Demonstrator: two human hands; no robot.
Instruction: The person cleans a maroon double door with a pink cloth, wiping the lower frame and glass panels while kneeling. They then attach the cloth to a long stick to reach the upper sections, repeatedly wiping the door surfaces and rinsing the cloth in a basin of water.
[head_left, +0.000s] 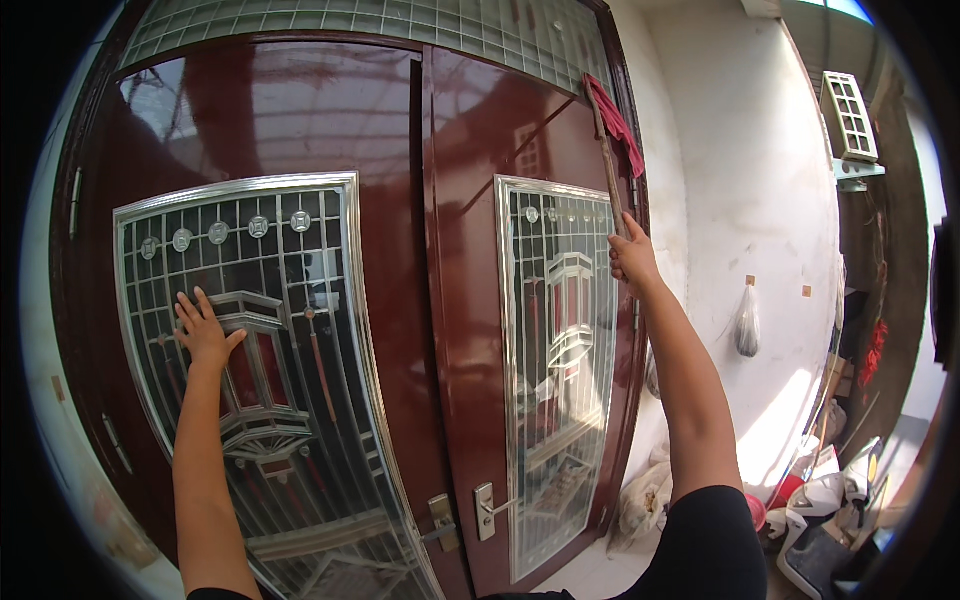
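Note:
My right hand (635, 253) is closed around the lower part of a wooden stick (606, 161). A red cloth (616, 124) hangs from the stick's top, by the upper right corner of a dark red double door (391, 247) and the glazed panel (465, 30) above it. My left hand (205, 330), fingers spread, is at the glass pane (247, 315) of the left door leaf; whether it presses on the glass I cannot tell. Metal lattice and a lantern pattern show in that pane. The right leaf has a similar pane (562, 315), partly behind my right arm.
Lever handles (486, 511) jut out low on the door leaves. On the white wall (739, 187) to the right hangs a plastic bag (748, 322). A filled sack (645, 502) lies at the door's foot. A scooter (817, 517) and clutter stand at the lower right.

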